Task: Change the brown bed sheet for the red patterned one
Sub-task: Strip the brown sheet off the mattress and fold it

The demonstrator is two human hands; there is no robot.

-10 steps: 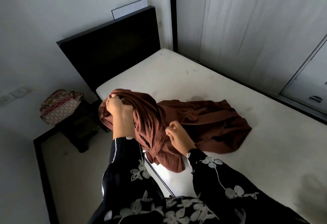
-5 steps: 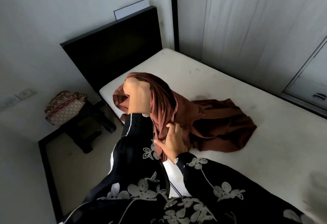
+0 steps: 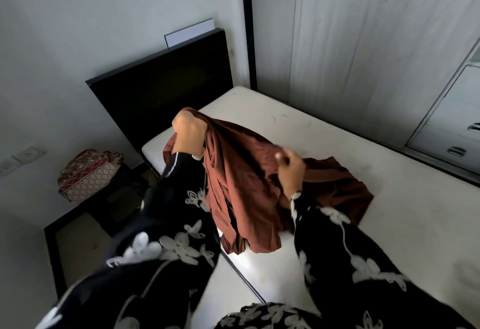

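Brown sheet (image 3: 246, 188): off mattress (image 3: 389, 198), bunched in our clenched left hand (image 3: 188, 131) and right hand (image 3: 289, 172). Red sheet (image 3: 91, 172): unspread.

The bed sheet (image 3: 249, 188) is plain rust brown, the mattress (image 3: 337, 146) off-white, the headboard (image 3: 161, 89) black, the sleeves (image 3: 166, 224) black with white flowers, the folded sheet (image 3: 89, 172) red-and-cream patterned.

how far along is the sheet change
Done: the brown bed sheet is off the mattress, which lies bare. In hand: the left hand holds a bunch of it raised, the right hand grips it lower down, and the rest trails on the mattress. Left: clear it away, then spread the red patterned sheet, which looks to be the folded cloth on the dark bedside stand.
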